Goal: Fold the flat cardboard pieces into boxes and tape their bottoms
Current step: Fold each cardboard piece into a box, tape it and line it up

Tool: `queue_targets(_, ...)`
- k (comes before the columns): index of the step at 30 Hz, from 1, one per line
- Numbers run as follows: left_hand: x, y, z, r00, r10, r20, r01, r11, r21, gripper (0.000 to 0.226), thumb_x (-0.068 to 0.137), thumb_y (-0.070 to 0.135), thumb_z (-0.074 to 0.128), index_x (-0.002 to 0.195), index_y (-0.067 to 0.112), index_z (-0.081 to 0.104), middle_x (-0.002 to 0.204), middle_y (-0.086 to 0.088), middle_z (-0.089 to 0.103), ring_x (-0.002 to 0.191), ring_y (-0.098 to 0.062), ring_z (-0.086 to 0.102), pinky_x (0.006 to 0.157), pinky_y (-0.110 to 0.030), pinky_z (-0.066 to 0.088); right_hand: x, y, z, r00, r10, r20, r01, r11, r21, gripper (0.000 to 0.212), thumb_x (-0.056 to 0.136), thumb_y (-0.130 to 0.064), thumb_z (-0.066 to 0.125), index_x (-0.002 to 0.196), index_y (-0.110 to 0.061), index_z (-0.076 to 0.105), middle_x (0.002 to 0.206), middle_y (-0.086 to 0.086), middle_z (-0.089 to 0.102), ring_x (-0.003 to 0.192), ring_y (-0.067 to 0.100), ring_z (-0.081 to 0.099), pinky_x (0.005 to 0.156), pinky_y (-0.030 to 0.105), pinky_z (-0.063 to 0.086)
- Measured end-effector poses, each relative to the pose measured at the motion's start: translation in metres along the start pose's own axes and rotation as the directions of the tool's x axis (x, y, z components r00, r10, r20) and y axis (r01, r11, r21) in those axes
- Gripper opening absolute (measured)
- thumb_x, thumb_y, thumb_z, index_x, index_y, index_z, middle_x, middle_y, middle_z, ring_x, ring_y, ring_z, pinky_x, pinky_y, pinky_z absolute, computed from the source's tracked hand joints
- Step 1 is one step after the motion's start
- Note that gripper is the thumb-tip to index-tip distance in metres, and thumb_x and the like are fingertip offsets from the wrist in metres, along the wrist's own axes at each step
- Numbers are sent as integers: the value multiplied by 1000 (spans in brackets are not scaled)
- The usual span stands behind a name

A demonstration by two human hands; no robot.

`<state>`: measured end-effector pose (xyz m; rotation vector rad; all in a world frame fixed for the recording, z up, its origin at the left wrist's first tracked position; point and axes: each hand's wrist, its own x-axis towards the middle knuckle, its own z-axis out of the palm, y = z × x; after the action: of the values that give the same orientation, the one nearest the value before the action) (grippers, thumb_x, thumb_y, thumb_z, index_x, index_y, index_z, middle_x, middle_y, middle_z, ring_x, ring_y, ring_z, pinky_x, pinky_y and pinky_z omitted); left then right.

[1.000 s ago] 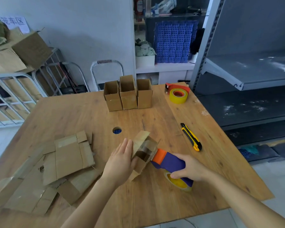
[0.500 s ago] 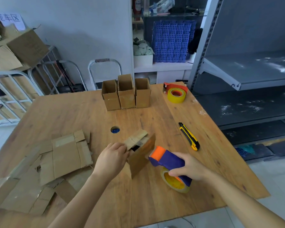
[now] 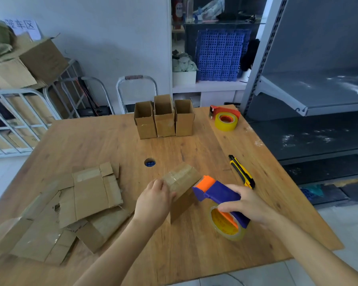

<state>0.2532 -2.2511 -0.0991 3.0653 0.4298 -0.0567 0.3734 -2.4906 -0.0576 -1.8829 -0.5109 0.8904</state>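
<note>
The cardboard box (image 3: pixel 182 182) stands near the middle of the tabletop (image 3: pixel 194 256), bottom up, with a strip of clear tape across its closed flaps. The left hand (image 3: pixel 153 201) holds it from the near-left side, fingers curled over the top edge and gripping the box. The right hand (image 3: pixel 246 205) grips a blue and orange tape dispenser (image 3: pixel 217 191), its fingers wrapped round the handle, with the yellow tape roll (image 3: pixel 225 226) hanging below the palm. The dispenser's orange nose sits right at the box's upper right edge; it seems to touch the cardboard, though the angle makes that hard to confirm.

To the left, a loose pile of flat cardboard pieces (image 3: pixel 91 195) lies overlapping on the tabletop. At the far side, three folded boxes (image 3: pixel 163 118) stand upright in a row, touching one another, open tops up. Right of them sits a red tape dispenser (image 3: pixel 225 119) with a yellow roll. A yellow and black utility knife (image 3: pixel 241 171) lies near the right edge, just beyond the right hand. A round hole (image 3: pixel 149 162) in the tabletop shows blue, just behind the held box.
</note>
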Motion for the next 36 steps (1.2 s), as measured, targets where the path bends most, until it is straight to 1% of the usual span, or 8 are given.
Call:
queue_targets(3, 1, 3, 3, 1000, 17, 0, -17, 998, 60, 64, 89, 39, 6, 127, 18, 54, 130, -4, 49, 124, -22, 41, 98, -30, 42, -6, -10, 6, 999, 6, -38, -7, 1000, -21, 41, 59, -32, 78, 95, -17, 70, 77, 4, 67, 67, 14, 62, 64, 29, 49)
queue_targets(8, 0, 8, 1, 997, -47, -65, 48, 999, 18, 45, 102, 43, 29, 127, 15, 54, 129, -4, 50, 122, -20, 46, 94, -28, 46, -25, -35, -3, 995, -43, -95, 35, 996, -82, 40, 59, -32, 77, 90, -10, 66, 69, 0, 61, 61, 13, 57, 59, 27, 45)
queue_targets(17, -3, 9, 5, 999, 40, 1, -40, 988, 147, 40, 98, 27, 42, 136, 13, 45, 136, -13, 41, 132, -28, 32, 109, -35, 33, -55, -64, -16, 983, -95, -160, 80, 992, -98, 38, 57, -32, 77, 87, -11, 67, 66, 2, 60, 58, 13, 53, 57, 27, 41)
queue_targets(21, -5, 11, 0, 1000, 18, -21, -16, 992, 123, 51, 98, 33, 19, 134, 11, 47, 129, -12, 46, 126, -28, 38, 102, -34, 39, -63, -71, -13, 982, -90, -169, 76, 993, -85, 34, 59, -29, 76, 82, -8, 64, 59, -3, 56, 53, 11, 50, 52, 23, 39)
queue_targets(25, -6, 14, -1, 998, 10, -64, -5, 997, 82, 56, 97, 28, 12, 127, 4, 51, 118, -15, 51, 113, -30, 47, 95, -35, 43, -73, -74, -13, 976, -95, -195, 87, 995, -52, 27, 60, -27, 76, 77, -11, 62, 58, -3, 55, 51, 11, 50, 50, 20, 40)
queue_targets(31, -4, 17, -5, 996, -41, 78, 31, 992, 118, 26, 91, 9, 52, 117, 10, 54, 112, -9, 48, 105, -25, 41, 92, -30, 41, -94, -76, -27, 974, -123, -189, 109, 990, -87, 36, 60, -28, 77, 92, -14, 69, 68, 3, 62, 58, 11, 56, 53, 21, 43)
queue_targets(34, -5, 18, -7, 999, -49, 10, 48, 997, 65, 28, 95, 24, 51, 121, 12, 50, 118, -7, 46, 110, -22, 43, 91, -28, 42, -99, -57, -27, 983, -61, -175, 46, 995, -85, 39, 58, -28, 78, 94, -14, 70, 71, 2, 64, 61, 12, 57, 56, 22, 44)
queue_targets(36, -9, 22, -9, 995, -98, -36, 97, 995, -13, 54, 97, 52, 40, 129, 9, 41, 124, -5, 45, 116, -19, 44, 93, -28, 45, -100, -41, -25, 985, -16, -171, -6, 992, -123, 40, 57, -30, 78, 93, -15, 70, 71, 2, 65, 61, 11, 57, 58, 23, 44)
